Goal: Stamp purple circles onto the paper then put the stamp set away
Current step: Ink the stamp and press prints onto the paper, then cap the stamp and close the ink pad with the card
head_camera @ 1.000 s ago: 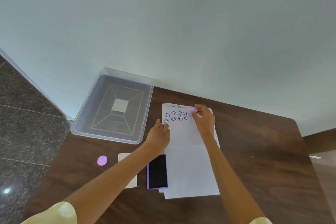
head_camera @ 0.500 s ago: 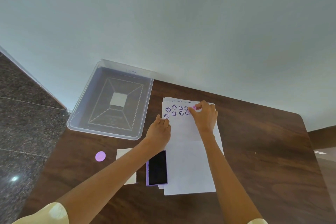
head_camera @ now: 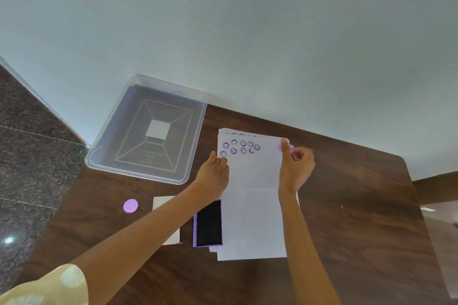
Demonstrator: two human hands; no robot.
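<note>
A stack of white paper (head_camera: 252, 218) lies on the dark wooden table (head_camera: 359, 218), with several purple smiley circles (head_camera: 239, 147) printed near its far left corner. My right hand (head_camera: 296, 168) is shut on a small purple stamp (head_camera: 287, 148), lifted near the paper's far right edge. My left hand (head_camera: 214, 174) presses the paper's left side with fingers curled, holding nothing. An open ink pad (head_camera: 208, 223) with a dark surface and purple rim lies by the paper's near left edge.
A clear plastic tray (head_camera: 99, 161) sits at the table's far left, against the wall. A round purple cap (head_camera: 130, 205) and a white lid (head_camera: 162, 203) lie left of the ink pad. The table's left edge drops to a granite floor (head_camera: 29, 168).
My right hand has lifted the stamp off the row of circles and moved it right, toward the paper's far right edge. One more circle shows. My left hand stays put.
</note>
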